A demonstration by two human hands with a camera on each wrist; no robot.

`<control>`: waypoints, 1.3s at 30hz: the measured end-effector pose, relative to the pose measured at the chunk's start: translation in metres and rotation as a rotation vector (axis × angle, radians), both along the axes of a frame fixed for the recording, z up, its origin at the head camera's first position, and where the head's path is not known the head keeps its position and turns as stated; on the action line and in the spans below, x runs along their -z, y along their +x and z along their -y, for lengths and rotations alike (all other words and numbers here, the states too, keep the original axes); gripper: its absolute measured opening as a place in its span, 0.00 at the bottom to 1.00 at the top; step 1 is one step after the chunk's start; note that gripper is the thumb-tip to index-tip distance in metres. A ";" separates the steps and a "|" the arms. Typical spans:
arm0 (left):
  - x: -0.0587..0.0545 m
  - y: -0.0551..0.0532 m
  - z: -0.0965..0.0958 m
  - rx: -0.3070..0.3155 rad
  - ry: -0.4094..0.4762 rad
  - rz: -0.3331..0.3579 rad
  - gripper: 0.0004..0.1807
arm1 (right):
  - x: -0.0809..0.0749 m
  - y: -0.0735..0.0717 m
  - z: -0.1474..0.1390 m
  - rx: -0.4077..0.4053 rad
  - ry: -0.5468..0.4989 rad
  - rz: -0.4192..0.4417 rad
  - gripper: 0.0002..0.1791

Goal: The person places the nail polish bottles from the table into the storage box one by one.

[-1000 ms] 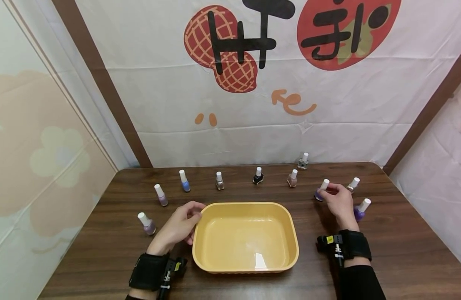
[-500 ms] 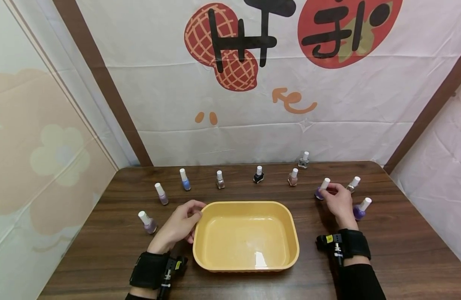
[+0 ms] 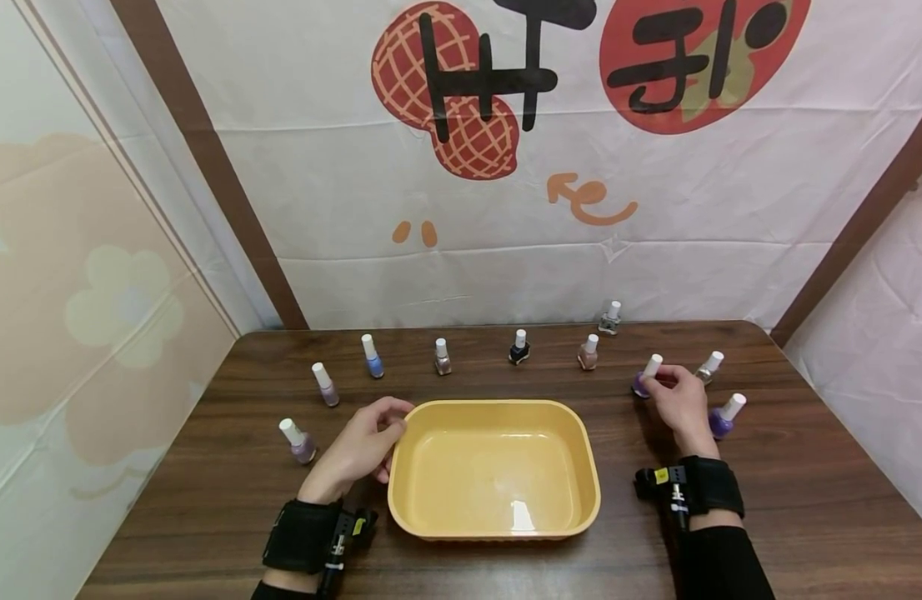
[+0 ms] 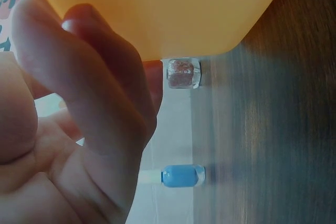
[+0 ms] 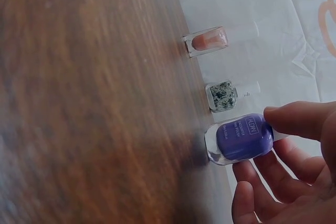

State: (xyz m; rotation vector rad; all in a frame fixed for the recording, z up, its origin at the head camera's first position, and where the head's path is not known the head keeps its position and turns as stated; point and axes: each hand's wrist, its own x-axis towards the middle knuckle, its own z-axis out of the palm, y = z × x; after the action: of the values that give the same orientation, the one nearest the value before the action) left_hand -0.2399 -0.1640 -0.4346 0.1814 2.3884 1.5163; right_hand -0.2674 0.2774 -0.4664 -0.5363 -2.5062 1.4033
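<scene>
In the head view my left hand [image 3: 363, 442] rests against the left wall of a yellow tray [image 3: 494, 533], its relaxed fingers touching the outside. The left wrist view shows those fingers [image 4: 107, 59] against the tray wall. Over on the right, my right hand [image 3: 682, 404] pinches a purple nail polish bottle [image 3: 642, 385] near its white cap. Close up in the right wrist view, the thumb [image 5: 299, 118] meets the cap of this purple bottle [image 5: 242, 139], and other fingers lie on the cap's far side. Its base is at the tabletop; whether it touches is unclear.
Around the tray stand more nail polish bottles: lilac [image 3: 302, 448], pale purple [image 3: 327, 388], blue [image 3: 374, 363], brownish [image 3: 442, 362], black [image 3: 518, 351], pinkish [image 3: 588, 356] and glittery [image 3: 609, 322]. A clear one [image 3: 707, 372] and dark purple one [image 3: 720, 423] flank my right hand.
The head view has shifted slightly, so the whole scene sits a little higher. Both hands, the tray and the bottles keep their places relative to each other.
</scene>
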 end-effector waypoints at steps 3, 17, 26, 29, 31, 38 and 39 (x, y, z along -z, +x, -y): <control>0.000 0.000 0.000 -0.001 0.001 -0.001 0.17 | 0.000 0.000 0.000 0.004 0.002 -0.009 0.22; 0.001 -0.001 -0.001 -0.010 -0.007 -0.002 0.17 | -0.006 0.002 0.001 0.017 0.014 -0.005 0.23; 0.001 -0.002 0.000 -0.007 -0.002 -0.001 0.17 | -0.020 0.005 0.004 0.023 0.034 -0.050 0.24; 0.001 -0.002 0.000 -0.006 -0.006 -0.003 0.17 | -0.026 0.007 0.006 0.015 0.035 -0.050 0.26; 0.001 -0.001 0.000 -0.006 -0.006 -0.006 0.17 | -0.029 0.008 0.009 0.010 0.031 -0.059 0.26; 0.002 0.000 0.001 -0.013 -0.009 -0.002 0.16 | -0.042 0.013 0.018 -0.013 0.059 -0.088 0.26; 0.002 0.001 0.001 -0.013 -0.009 -0.001 0.16 | -0.044 0.014 0.019 -0.019 0.072 -0.097 0.26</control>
State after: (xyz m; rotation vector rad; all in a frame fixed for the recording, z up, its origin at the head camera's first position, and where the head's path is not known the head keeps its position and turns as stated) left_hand -0.2393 -0.1650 -0.4363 0.1648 2.4016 1.5116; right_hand -0.2536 0.2580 -0.4229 -0.4210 -2.4799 1.3078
